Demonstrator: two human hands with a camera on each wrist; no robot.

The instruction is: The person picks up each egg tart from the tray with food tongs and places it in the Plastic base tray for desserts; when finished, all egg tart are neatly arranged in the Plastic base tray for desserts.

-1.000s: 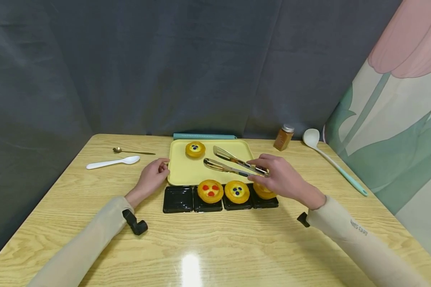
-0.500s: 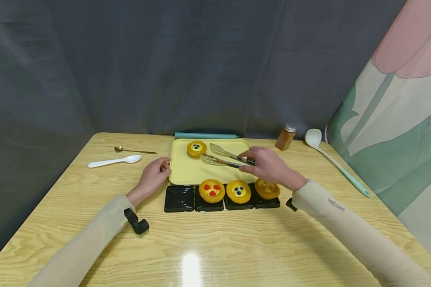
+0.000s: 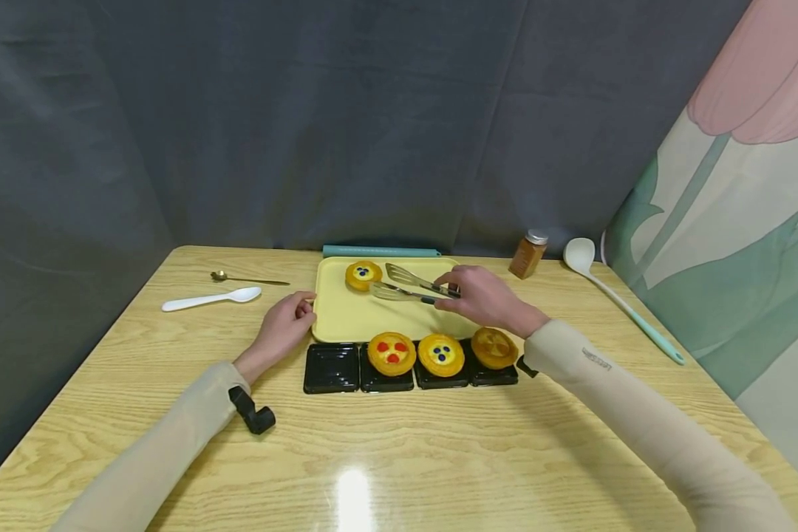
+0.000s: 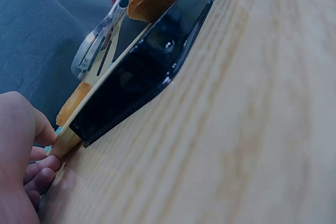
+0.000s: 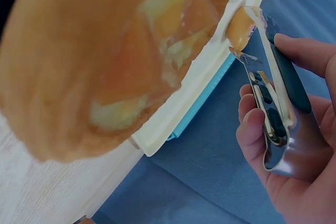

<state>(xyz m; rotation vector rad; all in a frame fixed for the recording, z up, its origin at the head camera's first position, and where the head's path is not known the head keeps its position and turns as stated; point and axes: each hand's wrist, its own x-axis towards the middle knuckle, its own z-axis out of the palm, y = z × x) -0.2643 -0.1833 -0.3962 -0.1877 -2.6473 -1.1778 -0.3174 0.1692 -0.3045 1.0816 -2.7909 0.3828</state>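
Note:
My right hand [image 3: 484,295] holds a pair of metal tongs [image 3: 404,274] with dark grips, its thumb and fingers on opposite arms. The tongs' spread tips hover over the yellow tray [image 3: 346,319], close to the right side of an egg tart [image 3: 363,275] with blue berry dots. With its thumb above and fingers below, my left hand [image 4: 23,156] pinches the tray's left rim. In front of the tray, three tarts sit in black plastic holders: a red-topped tart [image 3: 391,353], a blue-dotted tart [image 3: 442,355] and a tart with orange pieces [image 3: 494,348].
The leftmost black holder [image 3: 332,368] has no tart. A white spoon [image 3: 213,299] and a thin brass-coloured spoon [image 3: 249,281] lie left. A teal bar [image 3: 382,251] lies behind the tray. A spice jar [image 3: 528,255] and a long ladle [image 3: 621,303] are at the right.
My right hand has moved left and away from me, bringing the tongs' tips beside the tart on the tray. The orange-topped tart is now uncovered. My left hand stays at the rim.

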